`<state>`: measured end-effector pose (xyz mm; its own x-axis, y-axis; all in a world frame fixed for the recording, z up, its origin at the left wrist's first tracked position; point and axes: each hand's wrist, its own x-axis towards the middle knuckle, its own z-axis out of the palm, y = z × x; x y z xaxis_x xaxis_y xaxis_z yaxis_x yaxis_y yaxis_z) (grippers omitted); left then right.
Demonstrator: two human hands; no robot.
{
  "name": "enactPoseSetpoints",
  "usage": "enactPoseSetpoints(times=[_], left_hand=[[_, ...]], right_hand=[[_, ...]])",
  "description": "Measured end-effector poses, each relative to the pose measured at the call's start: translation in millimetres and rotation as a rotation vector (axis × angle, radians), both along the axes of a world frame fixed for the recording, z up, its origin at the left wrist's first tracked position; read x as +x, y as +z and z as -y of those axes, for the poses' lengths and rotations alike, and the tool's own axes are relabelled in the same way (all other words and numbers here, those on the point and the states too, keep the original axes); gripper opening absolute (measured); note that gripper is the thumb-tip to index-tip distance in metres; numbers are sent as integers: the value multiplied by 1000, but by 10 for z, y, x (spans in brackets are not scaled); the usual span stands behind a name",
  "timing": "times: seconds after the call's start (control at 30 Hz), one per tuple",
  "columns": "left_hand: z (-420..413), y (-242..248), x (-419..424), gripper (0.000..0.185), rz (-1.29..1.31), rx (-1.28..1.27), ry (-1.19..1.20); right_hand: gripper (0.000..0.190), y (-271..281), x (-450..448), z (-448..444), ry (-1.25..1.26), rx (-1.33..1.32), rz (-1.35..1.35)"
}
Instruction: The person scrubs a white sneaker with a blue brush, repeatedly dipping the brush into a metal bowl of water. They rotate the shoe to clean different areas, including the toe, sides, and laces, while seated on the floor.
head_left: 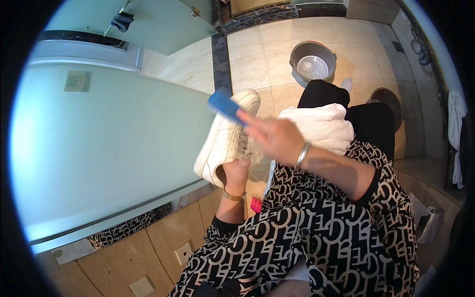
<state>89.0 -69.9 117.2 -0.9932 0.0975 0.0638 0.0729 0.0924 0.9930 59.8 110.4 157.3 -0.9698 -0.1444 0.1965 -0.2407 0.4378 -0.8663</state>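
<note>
My left hand (237,172) is inside the opening of a white lace-up sneaker (219,143) and holds it up, toe pointing away from me. Most of its fingers are hidden in the shoe. In my right hand (278,137) is a blue scrubbing brush (224,105), blurred, gripped by its handle. The brush's bristles lie over the sneaker's side near the toe; whether they touch it I cannot tell. A folded white towel (321,126) rests across my lap, just beyond my right hand.
A grey bucket (313,61) with liquid inside stands on the tiled floor ahead. A brown round container (387,107) is partly hidden behind my leg. Frosted glass panels (122,130) rise on the left. Below my left wrist lies a pink object (256,205). White cloth (455,137) hangs at right.
</note>
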Motion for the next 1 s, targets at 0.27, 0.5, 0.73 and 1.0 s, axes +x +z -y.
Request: enactPoseSetpoints(times=[0.27, 0.5, 0.73, 1.0], left_hand=[[41, -67, -35, 97, -100, 112, 42], [-115, 99, -46, 104, 59, 294, 100], [-157, 134, -50, 98, 167, 475, 146], [-102, 209, -150, 97, 337, 699, 200]], right_hand=[[43, -42, 101, 95, 58, 101, -75], [44, -249, -26, -77, -64, 169, -124], [43, -294, -186, -189, -165, 276, -150], [40, -452, -293, -317, -232, 283, -37]])
